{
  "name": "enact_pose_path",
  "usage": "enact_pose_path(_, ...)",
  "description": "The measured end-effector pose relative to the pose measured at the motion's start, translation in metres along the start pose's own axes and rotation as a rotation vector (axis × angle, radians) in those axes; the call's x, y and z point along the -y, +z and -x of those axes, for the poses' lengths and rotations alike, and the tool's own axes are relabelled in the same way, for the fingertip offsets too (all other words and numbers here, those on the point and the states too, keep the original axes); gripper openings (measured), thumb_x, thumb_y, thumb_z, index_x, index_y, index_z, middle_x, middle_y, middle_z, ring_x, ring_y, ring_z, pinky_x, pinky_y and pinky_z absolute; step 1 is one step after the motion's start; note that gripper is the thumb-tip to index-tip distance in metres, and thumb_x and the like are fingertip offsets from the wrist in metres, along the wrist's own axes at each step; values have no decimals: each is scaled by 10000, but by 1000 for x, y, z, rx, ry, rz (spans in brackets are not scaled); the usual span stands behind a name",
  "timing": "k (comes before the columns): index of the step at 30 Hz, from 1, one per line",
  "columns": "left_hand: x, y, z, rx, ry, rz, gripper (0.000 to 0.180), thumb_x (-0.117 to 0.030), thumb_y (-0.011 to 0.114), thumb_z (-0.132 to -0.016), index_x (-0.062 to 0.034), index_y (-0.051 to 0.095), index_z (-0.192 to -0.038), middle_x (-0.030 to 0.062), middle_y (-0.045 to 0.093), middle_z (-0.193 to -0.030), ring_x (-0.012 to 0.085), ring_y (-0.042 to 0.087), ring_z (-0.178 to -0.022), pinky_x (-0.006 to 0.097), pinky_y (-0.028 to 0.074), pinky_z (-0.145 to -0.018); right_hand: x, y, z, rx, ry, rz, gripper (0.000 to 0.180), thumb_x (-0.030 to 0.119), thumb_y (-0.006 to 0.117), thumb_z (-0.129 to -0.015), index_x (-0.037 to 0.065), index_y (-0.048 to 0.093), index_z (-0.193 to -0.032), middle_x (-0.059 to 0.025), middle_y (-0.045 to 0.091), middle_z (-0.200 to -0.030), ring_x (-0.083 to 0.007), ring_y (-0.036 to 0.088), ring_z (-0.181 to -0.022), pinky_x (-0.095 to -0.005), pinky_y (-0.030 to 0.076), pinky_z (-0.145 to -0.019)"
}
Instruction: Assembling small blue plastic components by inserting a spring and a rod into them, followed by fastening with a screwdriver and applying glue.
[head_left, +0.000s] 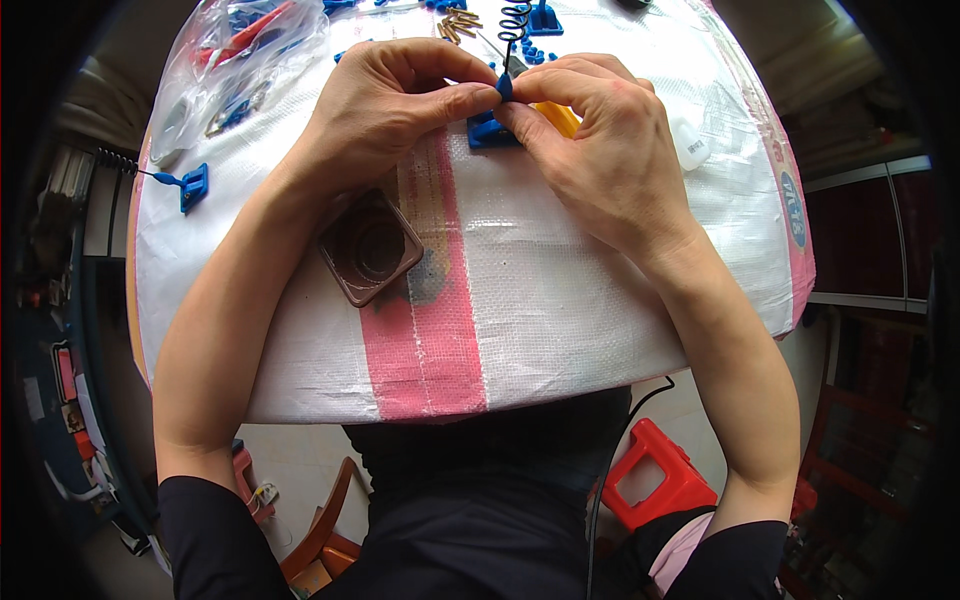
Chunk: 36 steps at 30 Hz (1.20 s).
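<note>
My left hand [395, 105] and my right hand [600, 150] meet at the far middle of the table, fingertips pinched together on a small blue plastic piece [504, 86] with a black coiled spring [514, 22] rising from it. A blue square base part [488, 131] lies just under the fingertips. A yellow object [558, 116] sits partly hidden beneath my right hand. Whether each hand grips the piece or only touches it is hard to separate; both pinch it.
White woven sacking with a pink stripe [425, 330] covers the table. A brown square cup-like dish [368, 247] lies near my left wrist. Another blue part with spring [190, 185] sits at left, a clear bag of parts [235, 60] far left, brass pins [458, 25] far middle, a red stool [660, 475] below.
</note>
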<state>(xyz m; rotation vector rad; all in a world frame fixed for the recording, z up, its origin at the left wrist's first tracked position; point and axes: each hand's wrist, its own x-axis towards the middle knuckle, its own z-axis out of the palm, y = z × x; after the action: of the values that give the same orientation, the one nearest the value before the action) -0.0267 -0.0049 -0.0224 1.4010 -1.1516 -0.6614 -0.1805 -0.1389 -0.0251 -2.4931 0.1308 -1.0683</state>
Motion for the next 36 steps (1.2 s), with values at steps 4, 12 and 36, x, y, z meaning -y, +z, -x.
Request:
enact_pose_path(4,-1,-1,0,28,-31,-7,181,-96,708,-878,-10,704,-1037,42,695,-952,94,636,-869,233,523,-826,0,0,0,16,0,10,125,160,712,-798,47,751,-838,-97,720,-834,-247,648,-899,-392,426,-846)
enact_pose_path(12,-5,-4,1,49,-91,-49,193,-92,710,-870,6,703,-1036,37,700,-939,82,632,-862,230,517,-812,10,-7,-6,104,25,20,143,113,713,-774,16,725,-877,-122,710,-904,-271,628,-966,-397,437,-875)
enact_pose_path(36,12,-10,1,-53,187,-209,266,-137,729,-720,-10,648,-939,160,628,-940,330,597,-968,407,487,-849,10,-27,-37,520,222,-225,505,-26,735,-740,-15,557,-1212,-89,636,-1103,-156,595,-1018,-282,423,-842)
